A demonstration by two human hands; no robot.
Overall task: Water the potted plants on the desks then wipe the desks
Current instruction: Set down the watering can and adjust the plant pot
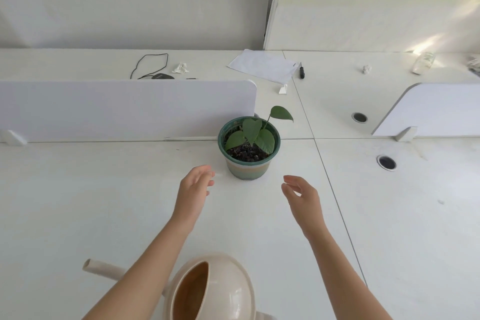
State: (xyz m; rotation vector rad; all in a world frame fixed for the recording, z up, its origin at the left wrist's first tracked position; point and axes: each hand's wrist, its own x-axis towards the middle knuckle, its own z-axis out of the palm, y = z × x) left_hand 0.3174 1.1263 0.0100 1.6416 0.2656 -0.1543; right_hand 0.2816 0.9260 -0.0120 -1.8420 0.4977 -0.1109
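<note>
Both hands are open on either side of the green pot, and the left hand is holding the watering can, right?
Not quite. The head view shows the left hand empty; the watering can stands unheld on the desk. Both hands, including the right hand, are open flanking the green pot.

Both arms out fwd, left hand [193, 191] & right hand [302, 196] empty, fingers spread

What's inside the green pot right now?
The green pot holds dark soil and a small leafy plant. Leaves cover part of the soil; moisture cannot be judged.
</note>
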